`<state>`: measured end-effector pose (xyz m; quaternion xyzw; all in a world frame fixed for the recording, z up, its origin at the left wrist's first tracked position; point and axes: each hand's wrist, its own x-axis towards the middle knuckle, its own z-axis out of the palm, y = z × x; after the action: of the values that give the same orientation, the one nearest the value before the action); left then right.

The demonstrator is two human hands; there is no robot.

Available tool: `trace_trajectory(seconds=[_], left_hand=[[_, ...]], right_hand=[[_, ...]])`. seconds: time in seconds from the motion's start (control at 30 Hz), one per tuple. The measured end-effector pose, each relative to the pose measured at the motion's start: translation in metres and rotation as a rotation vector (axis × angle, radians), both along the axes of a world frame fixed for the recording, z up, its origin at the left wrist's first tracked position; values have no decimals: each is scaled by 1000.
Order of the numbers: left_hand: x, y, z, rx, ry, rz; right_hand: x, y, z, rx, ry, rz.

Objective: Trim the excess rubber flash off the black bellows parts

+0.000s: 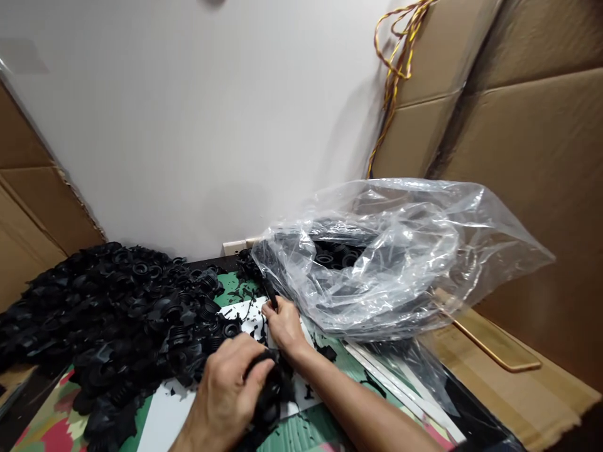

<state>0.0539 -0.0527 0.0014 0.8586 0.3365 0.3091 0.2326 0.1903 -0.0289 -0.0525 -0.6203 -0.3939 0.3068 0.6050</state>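
Ok, blk pc [270, 395] in L hand [230, 376]

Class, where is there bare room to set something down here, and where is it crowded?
The cardboard flap in front of the gold-edged object, right of the clear bag, looks barest. Heaped black parts crowd the left; the left hand, right hand and black scraps crowd the middle.
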Motion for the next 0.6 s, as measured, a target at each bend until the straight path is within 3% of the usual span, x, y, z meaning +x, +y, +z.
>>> trace_trajectory(seconds=[0.23,0.6], left_hand=[[-7,25,-6,-336,-291,260],[-13,30,-11,-580,-475,358]], right_hand=[[16,1,1,75,-76,-37],[10,-16,6,118,-28,28]])
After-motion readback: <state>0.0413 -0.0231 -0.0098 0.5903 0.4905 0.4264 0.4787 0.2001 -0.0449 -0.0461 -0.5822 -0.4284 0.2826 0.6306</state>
